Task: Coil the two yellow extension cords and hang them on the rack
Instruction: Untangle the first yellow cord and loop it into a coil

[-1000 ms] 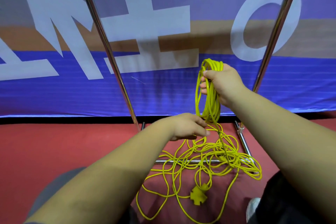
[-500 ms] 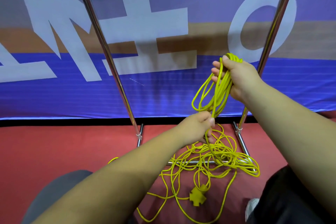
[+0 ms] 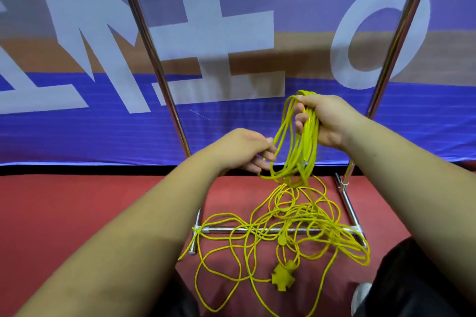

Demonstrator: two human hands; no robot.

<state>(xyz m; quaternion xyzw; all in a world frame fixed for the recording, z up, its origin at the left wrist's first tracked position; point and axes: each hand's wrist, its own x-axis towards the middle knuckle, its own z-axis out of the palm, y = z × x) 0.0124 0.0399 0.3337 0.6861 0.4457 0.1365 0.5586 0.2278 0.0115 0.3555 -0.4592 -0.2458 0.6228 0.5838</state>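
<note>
The coil (image 3: 302,136) of yellow cord hangs from your right hand (image 3: 328,121), fingers wrapped round its top. Your left hand (image 3: 244,149) pinches a strand beside it. Loads of loose cord (image 3: 296,224) is tangled on the floor over the rack (image 3: 152,59) base, so I'd say you're partway through. Nothing's hung up that I can see.

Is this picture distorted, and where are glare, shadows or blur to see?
Head view: the wide lens splays the rack poles apart towards the top; glare streaks the floor crossbar; soft shadows lie on the banner; the yellow cord looks sharp.
</note>
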